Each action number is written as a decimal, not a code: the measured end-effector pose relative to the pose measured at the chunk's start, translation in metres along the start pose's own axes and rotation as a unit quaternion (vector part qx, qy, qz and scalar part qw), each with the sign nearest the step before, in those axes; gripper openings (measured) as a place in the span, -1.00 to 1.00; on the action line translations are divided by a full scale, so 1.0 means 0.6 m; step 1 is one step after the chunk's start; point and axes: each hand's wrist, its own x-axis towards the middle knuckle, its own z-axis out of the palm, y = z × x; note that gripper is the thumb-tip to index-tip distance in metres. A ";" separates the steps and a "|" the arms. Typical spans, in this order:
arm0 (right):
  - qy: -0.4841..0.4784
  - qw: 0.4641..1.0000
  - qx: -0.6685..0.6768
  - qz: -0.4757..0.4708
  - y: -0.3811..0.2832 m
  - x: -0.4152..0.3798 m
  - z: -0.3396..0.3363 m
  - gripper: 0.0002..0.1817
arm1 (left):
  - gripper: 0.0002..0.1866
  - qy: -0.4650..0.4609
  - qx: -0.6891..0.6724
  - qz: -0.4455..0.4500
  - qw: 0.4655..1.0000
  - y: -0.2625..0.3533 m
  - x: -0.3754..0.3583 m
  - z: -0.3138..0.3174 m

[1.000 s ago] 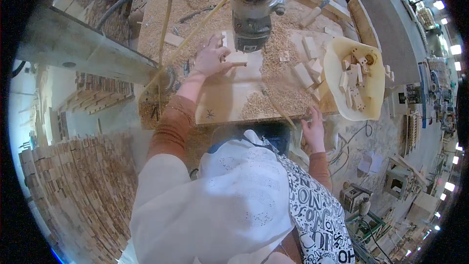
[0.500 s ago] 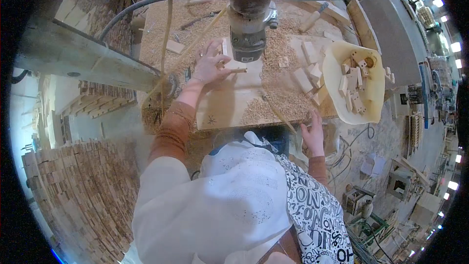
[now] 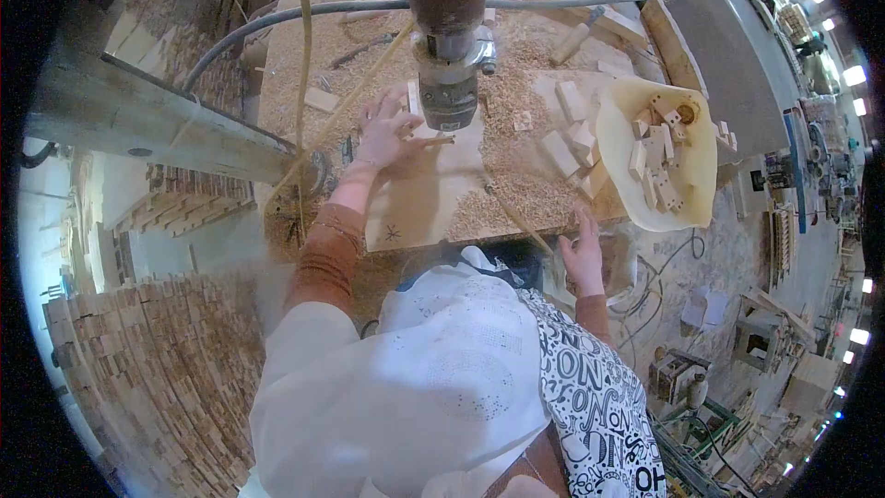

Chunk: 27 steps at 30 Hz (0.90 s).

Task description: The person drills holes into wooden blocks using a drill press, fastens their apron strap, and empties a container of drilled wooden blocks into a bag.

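My left hand (image 3: pixel 380 136) reaches over the workbench, its fingers bent against a small piece of wood (image 3: pixel 439 139) just below the machine head (image 3: pixel 447 101). A pale upright block (image 3: pixel 414 98) stands at its fingertips. The palm side and part of the grip are hidden. Near the front edge of the bench, my right hand (image 3: pixel 583 254) is open, fingers apart, with nothing in it. Just left of it, a thin wooden stick (image 3: pixel 522 219) slants over the bench edge. A pale board (image 3: pixel 406 207) with a dark star-like mark lies under my left hand.
A cream tub (image 3: pixel 616 161) of drilled wooden pieces stands on the right, beside loose wooden blocks (image 3: pixel 560 152). Wood shavings (image 3: pixel 516 166) cover much of the bench. A grey hose (image 3: pixel 341 7) crosses above. Stacked wood (image 3: pixel 157 369) lies at lower left.
The whole view has shifted slightly left. Both hands keep nearly the same places on the bench; my right hand's fingers have turned a little.
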 end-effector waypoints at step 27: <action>-0.017 1.000 -0.008 0.000 0.004 -0.003 -0.003 -0.22 | -0.58 -0.011 0.025 -0.042 0.999 0.026 -0.006 -0.015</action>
